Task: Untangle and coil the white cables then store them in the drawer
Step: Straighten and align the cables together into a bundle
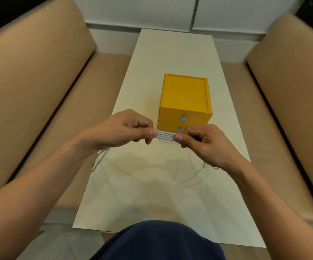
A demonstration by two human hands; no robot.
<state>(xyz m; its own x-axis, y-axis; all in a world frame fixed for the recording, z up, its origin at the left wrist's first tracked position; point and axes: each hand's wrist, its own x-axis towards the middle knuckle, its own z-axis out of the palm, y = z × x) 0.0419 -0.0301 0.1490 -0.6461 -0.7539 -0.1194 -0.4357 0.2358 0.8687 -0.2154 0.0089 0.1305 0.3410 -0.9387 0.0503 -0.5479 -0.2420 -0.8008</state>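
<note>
We are mid-coiling: left hand (125, 128) and right hand (200, 139) each pinch the folded white cable bundle (166, 136); next, open a yellow box drawer (183, 119).

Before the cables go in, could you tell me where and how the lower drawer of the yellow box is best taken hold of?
Grip the small blue tab at the middle of the lower drawer front, coming from the near side, where the drawer fronts face the person. The front looks otherwise flat, so the tab seems the only hold. Both hands, left hand and right hand, are pinching the white cable bundle, so one must let go first.
</note>
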